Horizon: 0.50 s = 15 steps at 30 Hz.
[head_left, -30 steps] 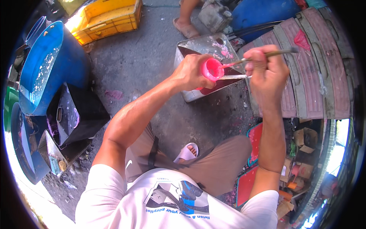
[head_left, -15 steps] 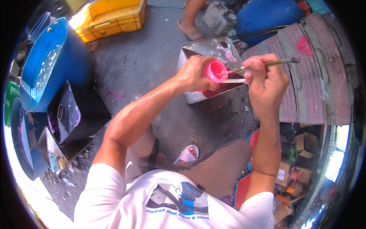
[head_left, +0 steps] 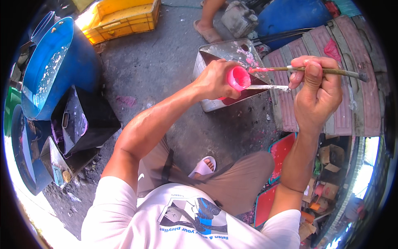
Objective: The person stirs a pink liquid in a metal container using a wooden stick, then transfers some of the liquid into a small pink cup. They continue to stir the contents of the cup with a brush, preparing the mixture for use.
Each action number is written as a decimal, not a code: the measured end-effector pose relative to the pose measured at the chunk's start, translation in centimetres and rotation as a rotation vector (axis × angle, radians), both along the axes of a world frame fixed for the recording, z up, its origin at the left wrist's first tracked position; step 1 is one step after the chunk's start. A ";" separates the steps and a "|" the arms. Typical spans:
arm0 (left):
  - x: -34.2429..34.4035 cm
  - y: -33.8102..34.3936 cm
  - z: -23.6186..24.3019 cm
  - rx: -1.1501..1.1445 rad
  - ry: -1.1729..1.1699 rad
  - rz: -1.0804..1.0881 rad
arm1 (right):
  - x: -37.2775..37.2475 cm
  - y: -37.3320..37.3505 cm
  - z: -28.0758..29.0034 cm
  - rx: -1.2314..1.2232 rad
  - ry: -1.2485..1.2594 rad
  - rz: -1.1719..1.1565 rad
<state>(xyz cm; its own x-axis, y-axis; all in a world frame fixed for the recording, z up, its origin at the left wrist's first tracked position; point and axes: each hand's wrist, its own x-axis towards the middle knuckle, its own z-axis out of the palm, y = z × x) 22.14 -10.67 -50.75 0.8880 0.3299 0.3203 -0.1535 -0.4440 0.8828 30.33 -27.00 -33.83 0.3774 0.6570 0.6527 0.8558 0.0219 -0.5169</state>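
My left hand [head_left: 216, 79] is closed around a small bright pink cup [head_left: 237, 79] whose open mouth is smeared inside with pink paint. A thin whitish stick [head_left: 269, 87] juts out past the cup on its right; whether the left hand grips it is hidden. Pinched in my right hand [head_left: 318, 89] is a slim paintbrush [head_left: 346, 72], its pink-coated tip pointing left, apart from the cup's rim. Beneath both hands stands a cut-open metal tin [head_left: 212, 104], pink-splashed on its upper part and dark reddish inside.
Ridged pinkish-grey slabs [head_left: 311, 45] lie to the right. Red trays [head_left: 282, 159] sit by my right knee, near cluttered boxes [head_left: 330, 157]. On the left stand a blue drum [head_left: 85, 58] and black tins [head_left: 97, 120]. A yellow crate [head_left: 124, 27] and another person's foot [head_left: 207, 32] are at the far side.
My right hand has moved right and drawn the brush tip out of the cup. The left hand and cup have barely shifted.
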 end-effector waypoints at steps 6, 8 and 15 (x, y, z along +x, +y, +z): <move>0.6 -0.3 -0.4 0.017 0.027 -0.015 | 1.3 -0.1 -2.4 -0.147 -0.096 -0.029; 0.3 -0.1 -0.6 0.030 0.011 -0.005 | 1.0 -0.6 -0.9 -0.059 0.016 -0.023; 0.6 0.2 -1.4 0.092 -0.084 -0.044 | 1.9 -0.5 -5.7 -0.202 0.006 0.009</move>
